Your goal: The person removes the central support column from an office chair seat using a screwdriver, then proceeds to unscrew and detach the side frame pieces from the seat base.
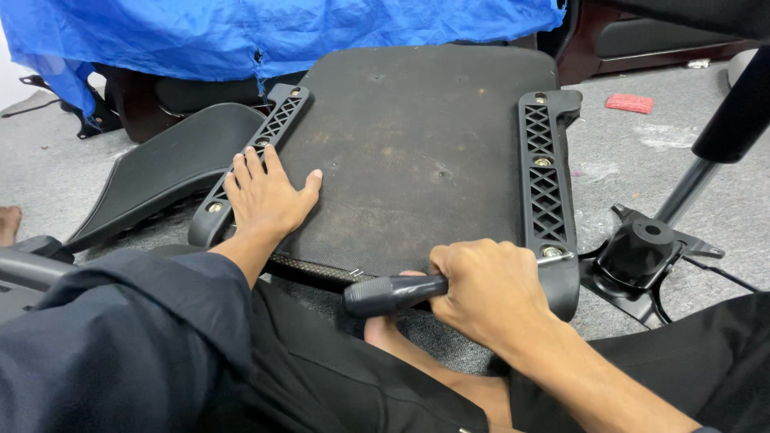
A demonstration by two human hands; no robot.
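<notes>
The seat (pixel 417 152) of an office chair lies on the grey floor in front of you with its underside up, and I give all places from it. Behind its far edge hangs a blue sheet (pixel 321 32). At its left side a curved black shell (pixel 160 172) leans on the floor. At its right side, a little apart, stands the metal base plate (pixel 642 256) with its column.

Two black brackets with lattice holes lie along the seat: the left bracket (pixel 269 132) on its left edge and the right bracket (pixel 547 184) on its right edge.

Your left hand (pixel 265 200) lies flat and open, fingers spread, on the near end of the left bracket and on the seat beside it. It presses down and grasps nothing. Your right hand (pixel 489 293) is closed in a full fist around a black tool (pixel 389 294) at the near right corner of the seat. The working end is hidden behind the fist, so I cannot tell what kind of tool it is.

I judge that the step in hand concerns the near bolt (pixel 550 251) of the right bracket, just beside your fist. A turn there calls for the tool to sit square on the bolt and for the seat to be kept from sliding.

No box or tray for small parts is in view. A small red thing (pixel 630 103) lies on the floor beyond the right far corner.
</notes>
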